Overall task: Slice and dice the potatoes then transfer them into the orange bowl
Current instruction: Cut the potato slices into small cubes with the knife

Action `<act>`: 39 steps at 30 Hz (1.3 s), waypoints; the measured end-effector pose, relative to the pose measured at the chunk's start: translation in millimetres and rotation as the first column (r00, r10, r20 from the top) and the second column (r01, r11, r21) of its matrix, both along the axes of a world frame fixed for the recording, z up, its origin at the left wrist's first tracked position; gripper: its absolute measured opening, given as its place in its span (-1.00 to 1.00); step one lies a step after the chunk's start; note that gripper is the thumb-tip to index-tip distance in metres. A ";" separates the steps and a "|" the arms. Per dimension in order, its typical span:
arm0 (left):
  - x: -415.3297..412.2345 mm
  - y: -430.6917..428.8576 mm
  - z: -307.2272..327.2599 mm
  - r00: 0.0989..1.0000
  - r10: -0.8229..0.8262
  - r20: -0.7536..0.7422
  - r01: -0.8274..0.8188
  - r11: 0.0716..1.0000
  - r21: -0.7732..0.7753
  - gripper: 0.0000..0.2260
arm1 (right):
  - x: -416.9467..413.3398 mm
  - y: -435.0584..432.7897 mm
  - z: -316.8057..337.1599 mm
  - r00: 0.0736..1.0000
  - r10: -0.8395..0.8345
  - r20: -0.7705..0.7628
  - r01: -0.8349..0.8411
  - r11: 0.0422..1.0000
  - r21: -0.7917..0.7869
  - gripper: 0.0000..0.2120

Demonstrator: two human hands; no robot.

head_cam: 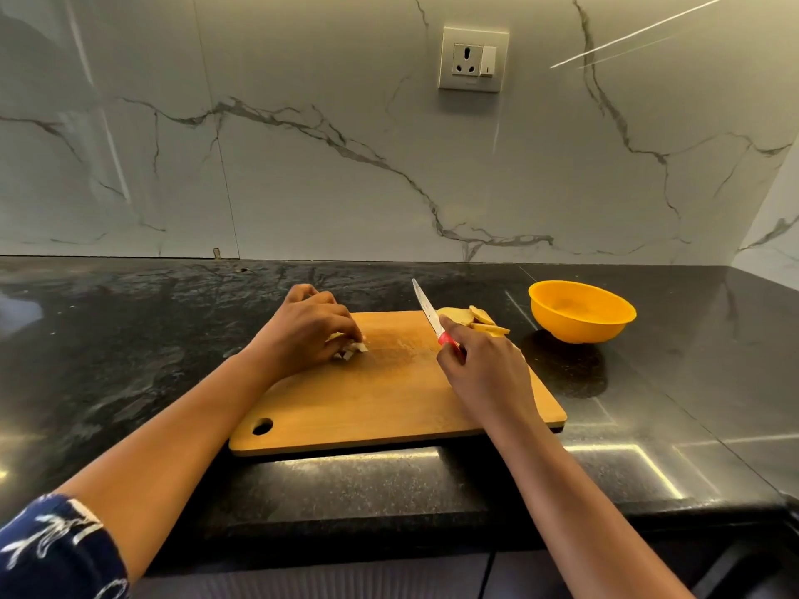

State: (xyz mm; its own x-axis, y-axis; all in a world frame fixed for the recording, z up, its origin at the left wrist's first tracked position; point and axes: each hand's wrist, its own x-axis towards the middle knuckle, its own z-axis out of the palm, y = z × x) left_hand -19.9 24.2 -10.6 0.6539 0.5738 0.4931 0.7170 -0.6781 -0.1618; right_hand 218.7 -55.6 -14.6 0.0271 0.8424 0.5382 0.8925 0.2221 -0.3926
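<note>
Fingers of the left hand curl over diced potato at frame centre; the right hand grips the knife. Cupping every piece should avoid spills towards the orange bowl, centre right.

The left hand, slightly blurred, covers most of the diced pieces on the board, the right hand hides most of the red handle of the knife, and the patterned sleeve is cut off at the lower left corner.
</note>
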 end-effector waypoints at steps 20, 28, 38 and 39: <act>-11.5 -10.8 11.1 0.873 0.053 0.485 0.017 0.990 -0.138 -0.76 | 17.0 16.1 15.1 0.995 0.009 -0.102 -0.002 0.998 0.066 -0.62; 8.7 -3.0 10.1 0.956 0.094 0.278 -0.062 0.991 -0.122 -0.62 | 40.5 17.3 8.1 0.972 -0.083 -0.219 0.092 0.995 0.031 -0.63; 128.0 56.6 45.7 0.985 0.139 -0.103 -0.171 0.862 -0.477 -0.43 | 43.9 26.4 10.1 0.967 -0.143 -0.209 0.144 0.990 -0.011 -0.61; 134.5 65.1 43.6 0.987 0.127 -0.103 -0.162 0.814 -0.558 -0.39 | 43.8 26.4 9.6 0.969 -0.142 -0.200 0.144 0.990 -0.008 -0.61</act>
State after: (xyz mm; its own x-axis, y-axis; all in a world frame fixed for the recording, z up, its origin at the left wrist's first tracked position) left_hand 114.6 89.3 33.0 0.5583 0.8294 0.0185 0.8155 -0.5527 0.1718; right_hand 262.5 -29.2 -5.0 0.2546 0.8182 0.5154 0.8188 0.1012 -0.5651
